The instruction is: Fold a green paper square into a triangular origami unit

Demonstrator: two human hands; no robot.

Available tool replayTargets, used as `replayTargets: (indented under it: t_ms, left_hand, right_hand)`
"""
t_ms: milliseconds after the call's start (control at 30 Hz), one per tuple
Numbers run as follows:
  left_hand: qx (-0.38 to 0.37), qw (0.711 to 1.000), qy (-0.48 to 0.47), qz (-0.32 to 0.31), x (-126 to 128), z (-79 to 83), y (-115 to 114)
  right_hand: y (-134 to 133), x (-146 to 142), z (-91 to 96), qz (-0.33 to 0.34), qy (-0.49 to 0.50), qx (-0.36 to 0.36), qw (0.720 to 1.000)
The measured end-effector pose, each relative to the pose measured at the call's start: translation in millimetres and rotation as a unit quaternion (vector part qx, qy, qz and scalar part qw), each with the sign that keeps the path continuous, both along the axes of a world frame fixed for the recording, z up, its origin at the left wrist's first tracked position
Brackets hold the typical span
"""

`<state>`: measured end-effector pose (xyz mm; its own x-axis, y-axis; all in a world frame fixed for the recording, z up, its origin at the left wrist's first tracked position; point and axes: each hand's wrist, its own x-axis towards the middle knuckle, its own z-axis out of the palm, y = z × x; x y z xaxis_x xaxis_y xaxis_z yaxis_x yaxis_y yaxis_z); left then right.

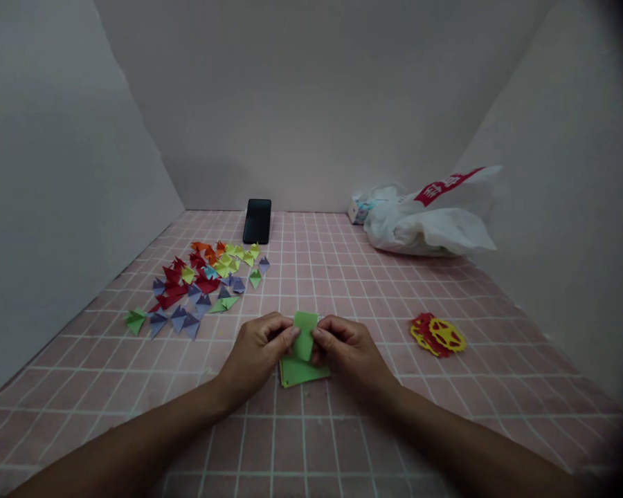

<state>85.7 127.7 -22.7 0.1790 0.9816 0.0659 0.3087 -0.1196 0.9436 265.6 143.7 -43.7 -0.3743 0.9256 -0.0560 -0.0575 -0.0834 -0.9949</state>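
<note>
Between both hands is a small folded piece of green paper (305, 335), held upright as a narrow rectangle. My left hand (262, 349) pinches its left edge with thumb and fingers. On the opposite edge, my right hand (350, 349) grips it the same way, the fingers partly hidden behind the paper. Just below the held piece, a stack of green paper squares (304, 372) lies on the table, with a yellowish edge showing at its left side.
Many small folded paper pieces (202, 277) in several colours lie at left. A black phone (257, 221) leans at the back. Behind right are a white plastic bag (430, 225) and a patterned box (360, 209). Red and yellow cutouts (439, 335) lie right on the pink tiled-pattern table (295, 456).
</note>
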Motion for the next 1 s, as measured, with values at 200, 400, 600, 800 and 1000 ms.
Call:
replayTargets:
  t_ms: [200, 400, 600, 800, 1000]
  left_hand:
    - [0.050, 0.998, 0.045, -0.015, -0.7, 1.6, -0.4]
    - [0.060, 0.997, 0.051, -0.016, -0.1, 0.7, -1.8]
    - [0.055, 0.997, 0.045, -0.015, 0.3, 0.1, -1.6]
    - [0.050, 0.998, 0.038, -0.012, 0.4, -1.0, -1.7]
    - [0.014, 1.000, 0.004, -0.010, 1.2, 1.7, -3.2]
  right_hand:
    - [-0.1, 0.3, -2.8, -0.004, -0.017, 0.016, 1.000]
    - [-0.6, 0.4, -2.9, -0.008, -0.033, 0.027, 0.999]
    - [-0.9, 0.5, -2.6, -0.013, -0.044, 0.032, 0.998]
    - [-2.4, 0.8, -2.5, -0.019, -0.051, 0.045, 0.998]
    - [-3.3, 0.2, -1.6, -0.005, -0.040, 0.044, 0.998]
